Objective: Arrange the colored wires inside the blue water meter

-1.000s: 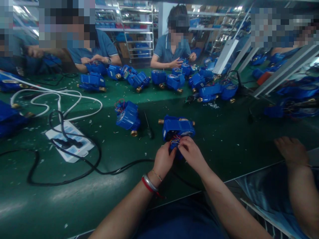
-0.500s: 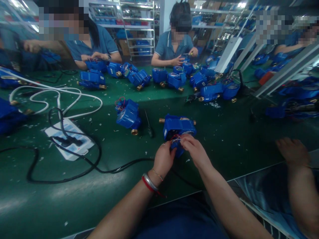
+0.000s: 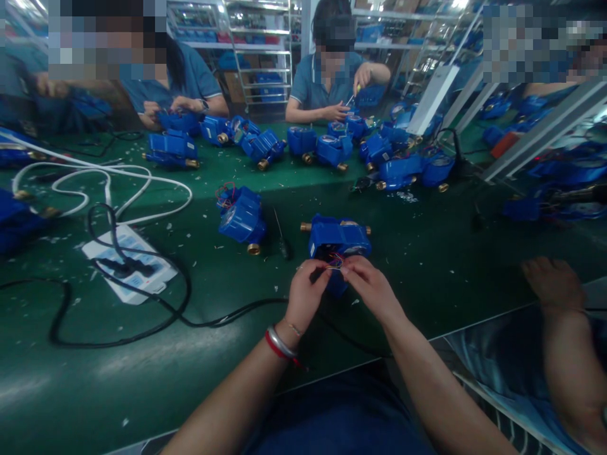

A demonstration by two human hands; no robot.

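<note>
A blue water meter (image 3: pixel 339 232) with brass pipe ends lies on the green table in front of me, its side housing open toward me. Thin red and white wires (image 3: pixel 336 260) come out of that opening. My left hand (image 3: pixel 307 285) pinches the wires from the left, thumb against fingers. From the right, my right hand (image 3: pixel 366 281) pinches the same bundle close to the left fingertips. Below the fingers hangs a blue cover part (image 3: pixel 337 285), partly hidden by the hands. A thin screwdriver (image 3: pixel 283 243) with a dark handle lies left of the meter.
Another blue meter (image 3: pixel 243 218) with loose red wires sits to the left. A white power strip (image 3: pixel 133 265) with black cables lies further left. Several meters (image 3: pixel 260 146) line the far side, where co-workers (image 3: pixel 327 82) handle them. A neighbour's hand (image 3: pixel 554 284) rests at right.
My left hand has shifted from beside the blue cover up to the wires, its fingertips now near the right ones. The co-worker opposite has raised a hand with a yellow-handled tool.
</note>
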